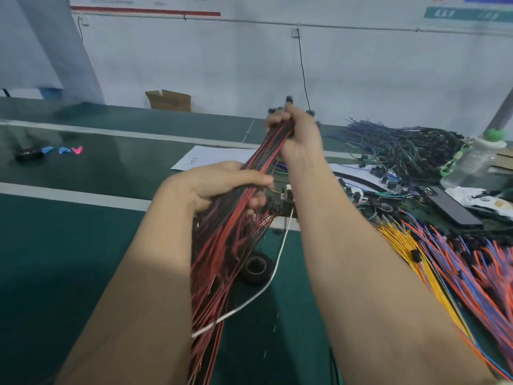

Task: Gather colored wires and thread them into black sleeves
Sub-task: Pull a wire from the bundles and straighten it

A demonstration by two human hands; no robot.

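Right grip [298, 138] is clamping curled fingers around the top end of the red-and-black wire bundle [222, 245], and the left grip [219, 184] is wrapping around the same bundle lower down. The bundle is hanging in the air above the green desk [69, 245], loose ends trailing toward the camera. Under it, a black tape roll [256, 269] and a white cable [283, 240] are lying on the desk. A pile of orange, blue and yellow wires [444, 259] is sprawling off to the right.
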